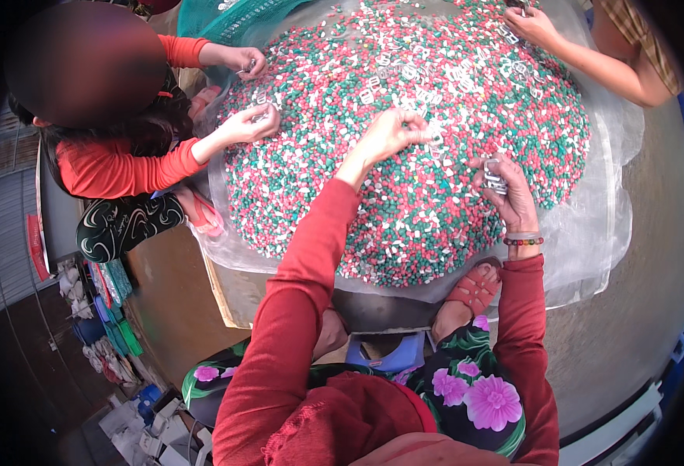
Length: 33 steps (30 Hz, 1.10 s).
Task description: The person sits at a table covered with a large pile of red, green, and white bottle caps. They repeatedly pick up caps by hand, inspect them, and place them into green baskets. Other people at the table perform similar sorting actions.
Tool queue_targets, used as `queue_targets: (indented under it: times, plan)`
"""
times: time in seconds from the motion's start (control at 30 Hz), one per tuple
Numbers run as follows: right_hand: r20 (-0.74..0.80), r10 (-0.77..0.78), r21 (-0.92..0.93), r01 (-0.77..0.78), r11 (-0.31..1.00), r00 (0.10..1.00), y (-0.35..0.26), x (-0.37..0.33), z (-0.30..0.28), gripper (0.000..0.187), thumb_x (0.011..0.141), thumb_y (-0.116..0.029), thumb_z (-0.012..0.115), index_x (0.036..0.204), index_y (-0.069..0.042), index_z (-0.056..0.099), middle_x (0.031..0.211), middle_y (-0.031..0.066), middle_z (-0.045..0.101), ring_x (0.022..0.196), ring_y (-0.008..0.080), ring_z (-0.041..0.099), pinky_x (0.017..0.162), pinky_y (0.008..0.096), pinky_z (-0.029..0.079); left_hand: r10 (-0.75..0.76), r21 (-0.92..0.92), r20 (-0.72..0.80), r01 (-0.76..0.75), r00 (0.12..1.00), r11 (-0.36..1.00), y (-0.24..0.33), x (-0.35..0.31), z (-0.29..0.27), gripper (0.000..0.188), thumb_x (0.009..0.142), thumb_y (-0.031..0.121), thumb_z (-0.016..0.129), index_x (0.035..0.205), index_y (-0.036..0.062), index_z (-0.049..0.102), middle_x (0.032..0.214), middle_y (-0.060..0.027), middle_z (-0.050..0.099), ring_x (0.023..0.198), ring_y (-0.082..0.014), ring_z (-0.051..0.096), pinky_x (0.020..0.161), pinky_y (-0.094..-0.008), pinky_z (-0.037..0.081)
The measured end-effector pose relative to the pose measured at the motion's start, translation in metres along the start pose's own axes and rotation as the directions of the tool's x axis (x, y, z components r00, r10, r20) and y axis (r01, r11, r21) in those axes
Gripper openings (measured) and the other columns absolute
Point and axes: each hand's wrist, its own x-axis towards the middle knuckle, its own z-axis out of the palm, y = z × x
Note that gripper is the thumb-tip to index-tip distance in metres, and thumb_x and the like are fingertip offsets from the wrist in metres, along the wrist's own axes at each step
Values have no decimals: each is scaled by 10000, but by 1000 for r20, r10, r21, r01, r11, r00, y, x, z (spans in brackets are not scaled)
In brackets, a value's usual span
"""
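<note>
A broad heap of small red, green and white plastic pieces [404, 225] lies spread in front of me. Over its middle, my left hand [392, 133] is closed in a pinch, with a small white plastic buckle [436, 140] at its fingertips. My right hand [510, 190], with a beaded bracelet at the wrist, is held palm up over the heap's right side. Its fingers curl around several white plastic buckles [494, 179]. More white buckles [460, 78] lie loose on top of the heap, mostly toward its far side.
The heap rests on a clear plastic sheet [606, 233]. At the left, a person in an orange-red top works with both hands [252, 124] over the edge. Another person's hand [534, 29] reaches in from the far right. Green netting [214, 27] lies at the far left.
</note>
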Motion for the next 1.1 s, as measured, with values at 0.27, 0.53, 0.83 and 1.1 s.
queue_targets:
  times: [0.27, 0.53, 0.83, 1.1]
  plan:
    - [151, 106, -9, -106, 994, 983, 26, -15, 14, 280, 884, -124, 582, 1128, 4, 529, 937, 118, 639, 633, 109, 609, 409, 187, 417, 87, 42, 199, -97, 976, 994, 43, -48, 26, 195, 866, 164, 611, 1008, 33, 638, 823, -17, 651, 747, -77, 578, 681, -252, 465]
    - [31, 31, 185, -36, 982, 999, 41, -25, 32, 186, 887, -118, 598, 1042, -17, 587, 826, 67, 646, 628, 77, 591, 475, 157, 435, 40, -320, -6, -40, 999, 947, 56, -72, 49, 236, 847, 111, 642, 1061, 13, 628, 866, -29, 660, 836, -90, 603, 783, -257, 485]
    - [-104, -48, 47, 53, 998, 993, 37, -28, 30, 174, 859, -72, 606, 1007, 18, 586, 746, 88, 637, 488, 88, 547, 347, 174, 354, 520, 553, 70, -467, 851, 690, 69, -83, 53, 285, 758, 11, 588, 1015, 125, 631, 848, -70, 556, 689, -265, 612, 570, -360, 492]
    - [-114, 38, -132, -53, 990, 993, 44, -26, 25, 103, 864, -48, 568, 924, 31, 596, 595, 55, 574, 421, 78, 508, 313, 186, 298, 438, 669, 334, -538, 834, 513, 72, -78, 46, 111, 801, 101, 550, 889, 33, 548, 837, -110, 575, 726, -289, 638, 568, -401, 494]
